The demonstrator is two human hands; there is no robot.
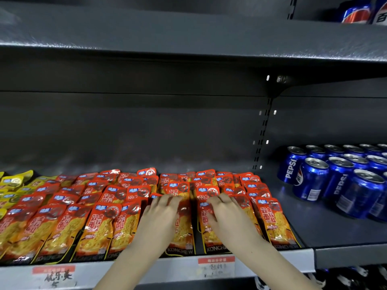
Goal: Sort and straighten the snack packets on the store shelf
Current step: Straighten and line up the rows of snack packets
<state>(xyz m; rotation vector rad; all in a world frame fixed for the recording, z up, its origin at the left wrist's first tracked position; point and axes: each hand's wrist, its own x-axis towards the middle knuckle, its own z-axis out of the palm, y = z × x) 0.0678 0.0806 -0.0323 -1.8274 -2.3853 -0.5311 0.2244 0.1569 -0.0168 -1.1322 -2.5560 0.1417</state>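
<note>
Judging by the rows, the red snack packets (98,227) on the shelf (299,256) were mostly lined up; some rear ones were left askew. The left hand (162,209) and right hand (225,211) were laid on front packets, fingers (165,198) spread.

Red-orange foil snack packets (184,233): "KONCHEW" in pale letters on the black bottom band, large 双面 on the fronts.
Shiny blue drink cans (291,168): "PEPSI", white, running up the side.
Left white shelf-edge price tag (55,276): handwritten 优乐美.
Right white shelf-edge price tag (216,266): writing too blurred to read.
Blue-and-white container on upper shelf (380,15): 百.
</note>
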